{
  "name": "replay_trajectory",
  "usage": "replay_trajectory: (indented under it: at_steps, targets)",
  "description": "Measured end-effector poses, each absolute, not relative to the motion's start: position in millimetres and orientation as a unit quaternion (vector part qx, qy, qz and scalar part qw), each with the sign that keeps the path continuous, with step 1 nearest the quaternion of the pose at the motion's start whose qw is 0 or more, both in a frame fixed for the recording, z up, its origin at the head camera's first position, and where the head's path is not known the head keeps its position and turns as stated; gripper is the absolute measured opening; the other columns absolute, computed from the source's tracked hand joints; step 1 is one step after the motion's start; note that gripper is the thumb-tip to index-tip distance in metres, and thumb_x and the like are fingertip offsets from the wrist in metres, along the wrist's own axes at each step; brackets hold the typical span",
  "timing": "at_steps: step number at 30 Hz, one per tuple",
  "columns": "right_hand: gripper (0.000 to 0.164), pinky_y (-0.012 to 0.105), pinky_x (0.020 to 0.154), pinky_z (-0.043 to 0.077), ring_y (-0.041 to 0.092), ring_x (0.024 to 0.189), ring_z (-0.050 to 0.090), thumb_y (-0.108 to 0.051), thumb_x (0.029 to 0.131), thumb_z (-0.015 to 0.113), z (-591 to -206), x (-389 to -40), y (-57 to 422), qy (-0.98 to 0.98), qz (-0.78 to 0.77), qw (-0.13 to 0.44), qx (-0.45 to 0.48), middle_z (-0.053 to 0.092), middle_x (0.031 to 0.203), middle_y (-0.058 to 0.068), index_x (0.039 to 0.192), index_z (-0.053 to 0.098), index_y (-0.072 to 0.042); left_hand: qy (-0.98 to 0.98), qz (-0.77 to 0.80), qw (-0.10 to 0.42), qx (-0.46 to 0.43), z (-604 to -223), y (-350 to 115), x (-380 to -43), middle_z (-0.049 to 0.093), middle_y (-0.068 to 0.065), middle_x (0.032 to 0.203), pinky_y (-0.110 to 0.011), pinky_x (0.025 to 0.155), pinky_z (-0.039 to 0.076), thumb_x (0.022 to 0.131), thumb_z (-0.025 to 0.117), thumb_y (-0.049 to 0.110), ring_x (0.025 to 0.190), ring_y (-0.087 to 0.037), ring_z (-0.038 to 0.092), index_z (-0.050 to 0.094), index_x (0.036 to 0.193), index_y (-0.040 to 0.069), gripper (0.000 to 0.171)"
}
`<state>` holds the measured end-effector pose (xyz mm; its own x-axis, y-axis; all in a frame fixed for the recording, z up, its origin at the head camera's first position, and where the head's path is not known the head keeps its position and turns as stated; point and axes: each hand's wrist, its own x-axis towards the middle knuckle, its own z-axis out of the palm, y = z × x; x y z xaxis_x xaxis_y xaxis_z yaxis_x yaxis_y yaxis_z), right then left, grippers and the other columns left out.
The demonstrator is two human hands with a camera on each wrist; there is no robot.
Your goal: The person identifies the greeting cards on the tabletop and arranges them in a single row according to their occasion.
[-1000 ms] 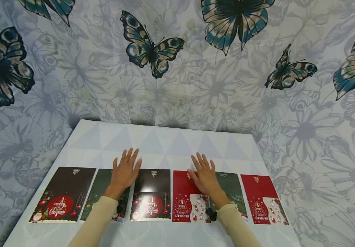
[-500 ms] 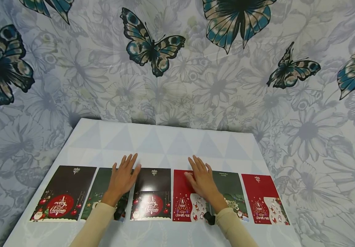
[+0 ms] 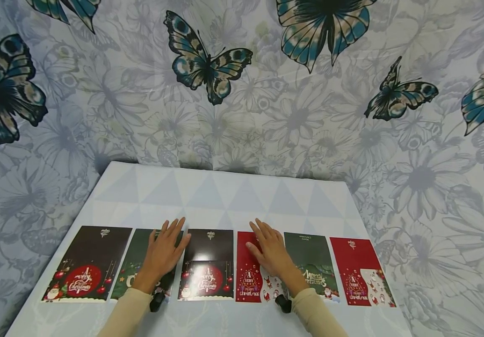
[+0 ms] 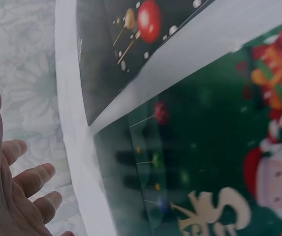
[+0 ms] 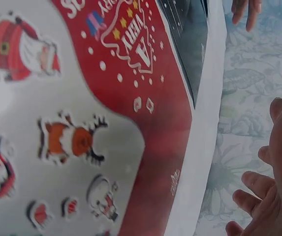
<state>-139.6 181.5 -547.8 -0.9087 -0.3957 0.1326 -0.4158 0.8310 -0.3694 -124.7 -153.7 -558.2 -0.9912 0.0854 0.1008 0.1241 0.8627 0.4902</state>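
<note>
Several glossy Christmas cards lie flat in a row in the head view. My left hand (image 3: 162, 252) is over the left green card (image 3: 130, 267), fingers spread and pointing away from me. My right hand (image 3: 272, 252) overlaps the red card (image 3: 248, 276) right of the middle, its fingers extended. Between the hands lies a shiny black card (image 3: 208, 245). In the left wrist view, the green card (image 4: 200, 137) with a Santa shows beside my left fingers (image 4: 35, 179). The right wrist view has the red card (image 5: 170, 118) beside my right hand (image 5: 273, 177). Neither hand holds anything.
A black card (image 3: 104, 250) lies at the far left, a green card (image 3: 309, 250) and another red card (image 3: 351, 255) at the right. The pale table (image 3: 208, 192) ends at the back against a butterfly-patterned cloth (image 3: 233, 131). Black wrist pieces sit below both hands.
Both hands have drawn back a little toward me, and the right one has shifted slightly left. More of the right green card shows. The cards stay in place.
</note>
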Motion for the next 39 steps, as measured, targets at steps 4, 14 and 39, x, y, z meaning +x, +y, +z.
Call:
replay_trajectory:
  at_steps: [4, 14, 39]
  targets:
    - [0.066, 0.062, 0.113, 0.031, 0.036, 0.143, 0.039, -0.047, 0.102, 0.051, -552.7, -135.3, 177.5, -0.954, 0.208, 0.014, 0.216, 0.036, 0.161, 0.009, 0.157, 0.032, -0.019, -0.962, -0.266, 0.037, -0.056, -559.6, -153.4, -118.7, 0.039, -0.018, 0.158, -0.073, 0.112, 0.016, 0.103, 0.047, 0.048, 0.148, -0.045, 0.027, 0.034, 0.157, 0.014, 0.065]
    - [0.066, 0.059, 0.117, 0.030, 0.031, 0.142, 0.039, -0.044, 0.100, 0.056, -556.6, -127.9, 168.4, -0.947, 0.242, -0.028, 0.210, 0.038, 0.160, 0.004, 0.158, 0.032, -0.025, -0.962, -0.263, 0.042, -0.054, -566.1, -155.3, -110.2, 0.042, -0.019, 0.155, -0.070, 0.112, 0.021, 0.103, 0.051, 0.043, 0.146, -0.044, 0.032, 0.036, 0.156, 0.014, 0.063]
    - [0.059, 0.050, 0.106, 0.047, 0.021, 0.134, 0.046, -0.044, 0.097, 0.062, -559.5, -113.6, 159.7, -0.919, 0.305, -0.101, 0.230, 0.049, 0.149, 0.000, 0.151, 0.044, -0.027, -0.947, -0.308, 0.072, -0.059, -570.1, -151.7, -84.8, 0.065, -0.017, 0.131, -0.066, 0.090, 0.044, 0.097, 0.065, 0.038, 0.117, -0.042, 0.058, 0.059, 0.140, 0.010, 0.052]
